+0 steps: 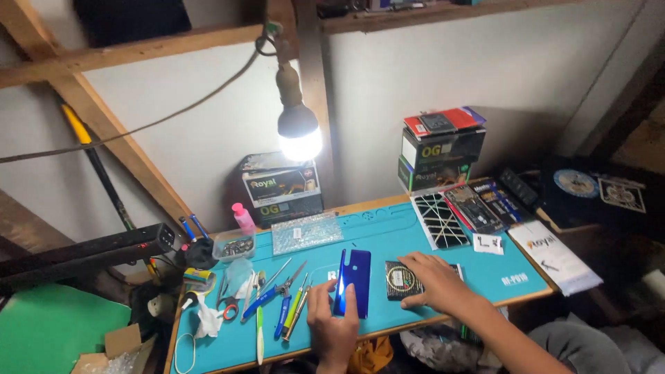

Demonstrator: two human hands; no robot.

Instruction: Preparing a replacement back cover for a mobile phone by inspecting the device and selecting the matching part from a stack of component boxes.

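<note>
Both hands rest low on the teal desk (pixel 388 232): the left hand (pixel 332 325) has its grip closed around a glossy blue phone back (pixel 353 282), tilted on edge, while the right hand (pixel 435 280) lies flat on a dark square pad (pixel 400 280) beside it.

Dark boxes (pixel 280 187) stand behind the teal mat, taller stacked boxes (pixel 441 151) right, flat packets (pixel 478 206) beside them.
</note>
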